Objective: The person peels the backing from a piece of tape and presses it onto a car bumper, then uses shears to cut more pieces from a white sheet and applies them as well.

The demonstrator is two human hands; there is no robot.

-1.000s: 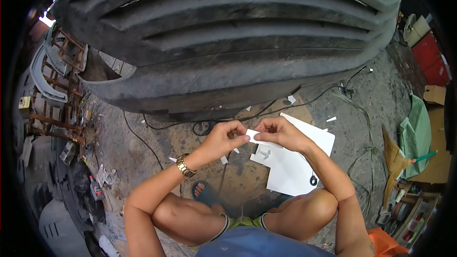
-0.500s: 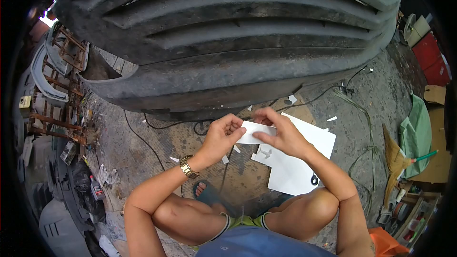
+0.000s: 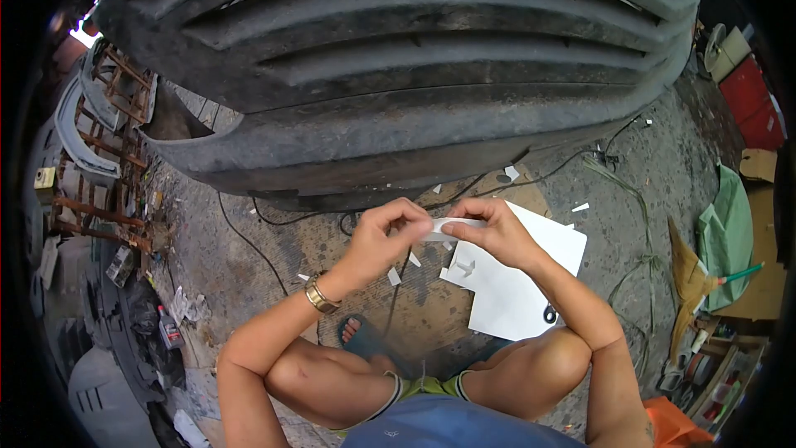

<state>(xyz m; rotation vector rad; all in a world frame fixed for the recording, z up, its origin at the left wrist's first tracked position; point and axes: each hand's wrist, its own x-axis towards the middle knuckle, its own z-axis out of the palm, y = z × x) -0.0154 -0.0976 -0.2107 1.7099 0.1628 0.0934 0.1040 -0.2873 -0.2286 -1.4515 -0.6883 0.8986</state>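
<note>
A small white strip [image 3: 437,232], thin like paper or plastic sheet, is held between my two hands above the floor. My left hand [image 3: 388,236] pinches its left end with thumb and fingers. The right end is gripped by my right hand [image 3: 499,234], thumb below and fingers bent over the top. Its narrow face shows now, and part of it is hidden by my fingers. Below my right hand lies a large white sheet [image 3: 518,282] with a notched left edge. A black ring-shaped thing [image 3: 550,314] rests at the sheet's lower right.
A large dark grey slatted car bumper [image 3: 431,129] fills the space ahead. White scraps [image 3: 395,276] lie about on a brown mat [image 3: 431,307]. A black cable [image 3: 249,241] crosses the floor. Rusty racks [image 3: 104,137] stand left; a broom [image 3: 690,278] and green sack [image 3: 724,232] are right.
The white strip has turned from broad face up to nearly edge-on, looking bent or folded. My right fingers have closed down over it, and both hands stay close together.
</note>
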